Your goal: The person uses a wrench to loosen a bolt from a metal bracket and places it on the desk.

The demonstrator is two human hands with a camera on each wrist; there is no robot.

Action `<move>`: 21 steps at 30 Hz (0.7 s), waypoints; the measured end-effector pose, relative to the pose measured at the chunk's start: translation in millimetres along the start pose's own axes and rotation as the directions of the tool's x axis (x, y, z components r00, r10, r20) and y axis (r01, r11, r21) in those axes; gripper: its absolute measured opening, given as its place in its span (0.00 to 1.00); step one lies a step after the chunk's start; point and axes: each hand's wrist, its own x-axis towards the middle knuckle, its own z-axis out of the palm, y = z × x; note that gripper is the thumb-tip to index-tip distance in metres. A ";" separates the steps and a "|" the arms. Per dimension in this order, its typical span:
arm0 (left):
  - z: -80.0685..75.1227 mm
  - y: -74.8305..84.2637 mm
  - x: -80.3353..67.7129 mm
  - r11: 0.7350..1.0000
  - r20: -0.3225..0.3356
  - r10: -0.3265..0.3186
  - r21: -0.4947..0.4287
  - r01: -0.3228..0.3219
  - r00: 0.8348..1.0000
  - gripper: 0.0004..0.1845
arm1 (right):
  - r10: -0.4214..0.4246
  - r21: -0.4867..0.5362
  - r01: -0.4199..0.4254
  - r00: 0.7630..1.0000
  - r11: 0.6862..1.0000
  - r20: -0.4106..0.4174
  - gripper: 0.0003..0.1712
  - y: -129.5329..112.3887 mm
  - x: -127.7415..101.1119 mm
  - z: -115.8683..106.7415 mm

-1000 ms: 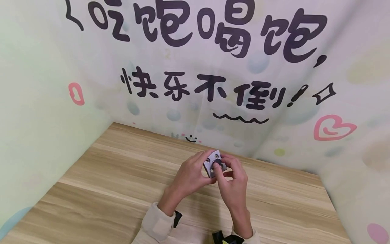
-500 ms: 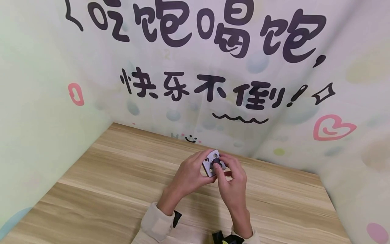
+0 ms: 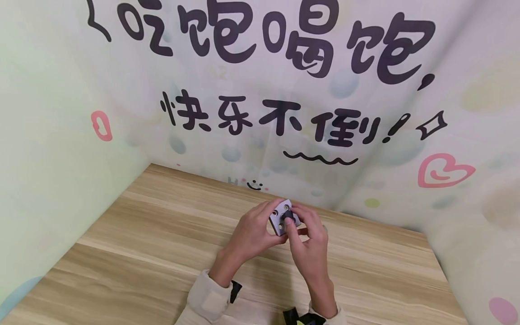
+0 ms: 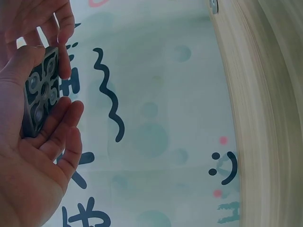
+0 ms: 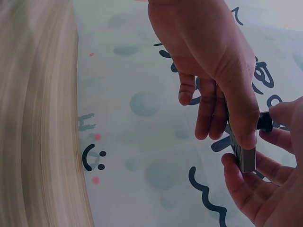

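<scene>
A square grey plate (image 3: pixel 278 220) with several round holes is held up above the table between both hands. My left hand (image 3: pixel 251 228) grips it from the left by its edges, thumb below and fingers along the top. The right hand (image 3: pixel 310 243) pinches a small black knob (image 3: pixel 288 215) at the plate's middle between thumb and forefinger. In the right wrist view the black knob (image 5: pixel 266 122) stands out from one face of the plate (image 5: pixel 248 160). The left wrist view shows the plate's other face (image 4: pixel 43 90), ribbed with round bosses; the right hand's fingers reach close beside it.
The wood-grain table (image 3: pixel 154 234) runs back to a printed cloth wall (image 3: pixel 227 153) just behind the hands. A side wall (image 3: pixel 48 158) stands at the left. A small metallic piece (image 4: pixel 214 6) shows at the table's edge in the left wrist view.
Both hands and the plate have shifted slightly to the left. The right thumb and forefinger stay on the black knob, and the left hand keeps its grip on the plate.
</scene>
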 end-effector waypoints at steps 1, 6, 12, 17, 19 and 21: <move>-0.1 0.1 -0.1 1.000 0.002 -0.003 0.000 0.003 1.000 0.40 | 0.004 0.000 -0.004 1.000 1.000 -0.003 0.16 -0.1 0.1 0.2; 0.2 1.1 -0.2 1.000 0.007 -0.003 -0.003 0.003 1.000 0.41 | 0.040 0.007 -0.040 0.999 0.999 -0.026 0.19 -2.0 0.4 0.7; 1.6 2.3 -0.2 1.000 0.010 0.011 0.008 -0.011 1.000 0.41 | 0.059 -0.004 -0.060 0.996 0.998 -0.061 0.10 -4.3 -0.3 1.6; 2.7 1.7 -0.5 1.000 0.008 0.013 0.016 -0.013 1.000 0.41 | 0.061 -0.011 -0.062 0.996 0.998 -0.066 0.10 -4.8 -0.5 2.0; 2.9 1.3 -0.7 1.000 0.008 0.010 0.017 -0.010 1.000 0.41 | 0.064 -0.013 -0.065 0.996 0.998 -0.065 0.10 -4.9 -0.3 2.3; 3.0 1.0 -1.0 1.000 0.008 0.009 0.019 -0.009 1.000 0.41 | 0.068 -0.016 -0.070 0.996 0.997 -0.063 0.09 -5.3 0.0 2.4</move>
